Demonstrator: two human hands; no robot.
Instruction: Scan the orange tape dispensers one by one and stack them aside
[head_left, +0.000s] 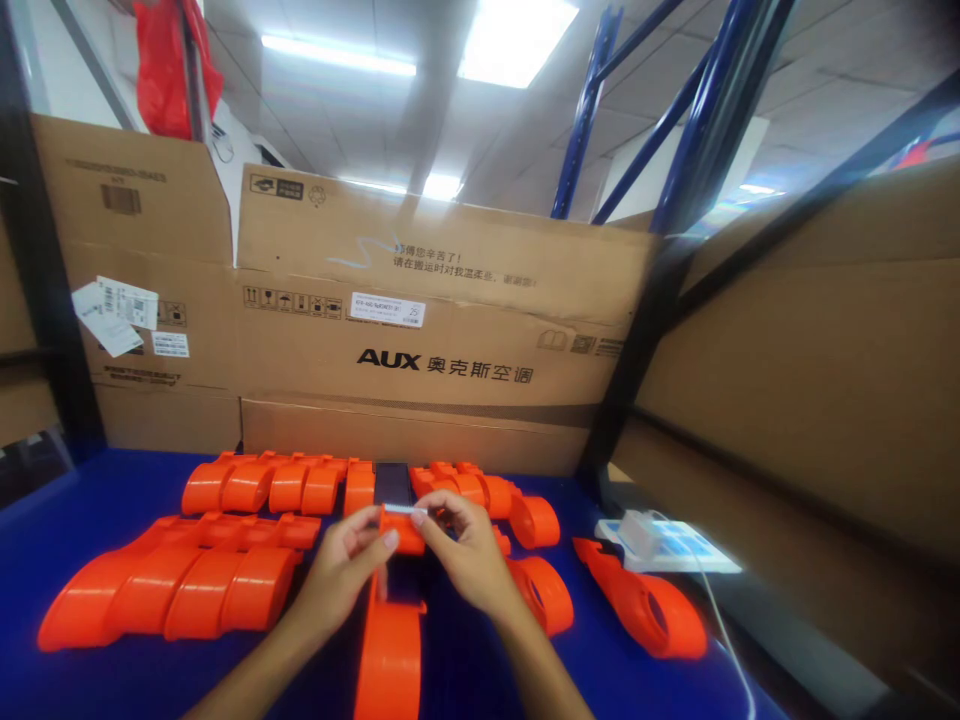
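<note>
My left hand (347, 562) and my right hand (459, 548) hold an orange plastic tape dispenser (406, 538) between them, over the middle of the blue surface. A pale toothed strip (402, 510) runs along its top edge. Fingers of my left hand close on its left end, and my right thumb and fingers pinch near the right end of the strip. Below my hands lies a curved orange body (390, 655); whether it joins the held part is hard to tell. Just beyond my hands sits a dark flat piece (393, 483).
Rows of orange dispensers (199, 590) lie at the left, with more (534, 520) at the right. One single dispenser (649, 605) lies near a white power strip (667, 545) with a cable. Cardboard panels (435, 330) and dark rack posts (622, 400) enclose the blue surface (315, 670).
</note>
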